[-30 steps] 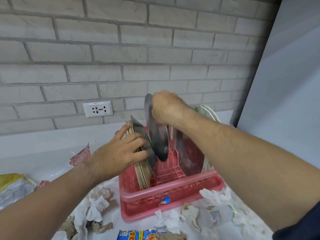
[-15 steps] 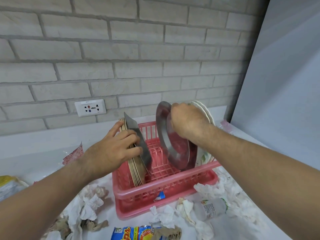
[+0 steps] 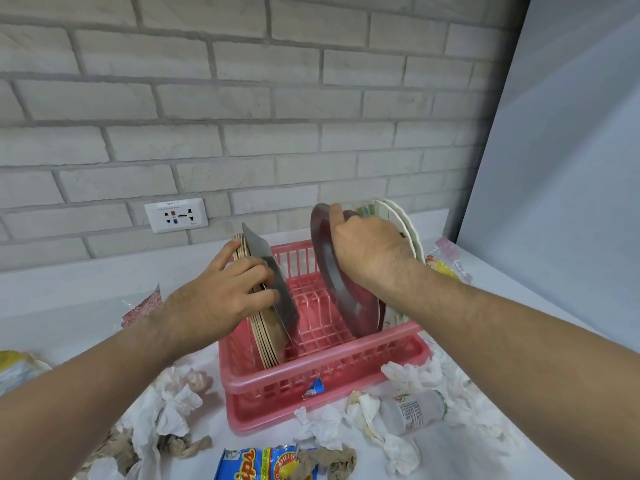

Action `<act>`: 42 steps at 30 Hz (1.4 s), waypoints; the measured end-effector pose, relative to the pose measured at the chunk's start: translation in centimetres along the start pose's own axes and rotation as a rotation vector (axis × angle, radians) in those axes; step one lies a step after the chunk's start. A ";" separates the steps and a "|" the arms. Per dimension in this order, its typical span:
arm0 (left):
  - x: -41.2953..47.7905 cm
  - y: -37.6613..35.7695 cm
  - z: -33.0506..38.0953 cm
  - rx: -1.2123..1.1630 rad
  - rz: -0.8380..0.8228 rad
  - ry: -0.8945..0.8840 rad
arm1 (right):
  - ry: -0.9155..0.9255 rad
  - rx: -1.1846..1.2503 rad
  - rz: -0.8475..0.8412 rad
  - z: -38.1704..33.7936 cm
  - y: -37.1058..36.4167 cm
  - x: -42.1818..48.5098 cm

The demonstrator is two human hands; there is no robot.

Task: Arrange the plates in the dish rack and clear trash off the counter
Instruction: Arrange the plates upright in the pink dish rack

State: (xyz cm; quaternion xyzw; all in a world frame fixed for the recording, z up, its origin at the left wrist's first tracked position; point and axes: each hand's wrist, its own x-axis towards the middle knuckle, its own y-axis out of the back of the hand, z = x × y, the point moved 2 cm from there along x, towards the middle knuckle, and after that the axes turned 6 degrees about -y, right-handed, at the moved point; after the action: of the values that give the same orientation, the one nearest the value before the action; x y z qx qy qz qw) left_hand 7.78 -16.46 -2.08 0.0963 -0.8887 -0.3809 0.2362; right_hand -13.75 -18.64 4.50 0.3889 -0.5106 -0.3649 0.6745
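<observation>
A pink dish rack [image 3: 322, 370] stands on the white counter. At its left end several tan plates [image 3: 264, 336] and a steel plate [image 3: 273, 278] stand on edge, and my left hand [image 3: 221, 292] grips their top. At the right end my right hand [image 3: 369, 252] holds a round steel plate [image 3: 332, 282] upright against white patterned plates [image 3: 403, 223]. Crumpled tissues [image 3: 173, 407], a blue chips bag [image 3: 256, 464] and a small plastic bottle [image 3: 412, 408] lie in front of the rack.
More crumpled paper [image 3: 433, 375] lies right of the rack, and wrappers [image 3: 446, 265] behind it. A red packet [image 3: 143, 304] and a yellow bag [image 3: 14, 368] sit at the left. A wall socket [image 3: 176, 214] is on the brick wall. A grey panel [image 3: 561, 202] closes the right side.
My right hand carried the round steel plate from beside the left stack to the right end of the rack and set it against the white plates. My left hand stayed on the left stack.
</observation>
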 end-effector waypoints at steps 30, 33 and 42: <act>0.1 -0.2 0.1 -0.016 0.003 0.010 | -0.002 -0.037 -0.155 2.1 -0.2 -0.9; 0.0 -0.3 0.0 -0.022 -0.005 0.008 | 0.006 -0.011 -0.120 2.1 0.5 -0.8; 0.0 0.2 0.7 0.019 0.047 -0.051 | -0.011 0.680 -0.163 -1.0 0.6 0.8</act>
State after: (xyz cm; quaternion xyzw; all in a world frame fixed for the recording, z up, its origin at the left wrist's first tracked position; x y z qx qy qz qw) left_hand 7.38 -15.86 -2.34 0.0679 -0.9001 -0.3693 0.2212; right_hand -12.55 -18.92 5.21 0.6289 -0.5738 -0.2288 0.4721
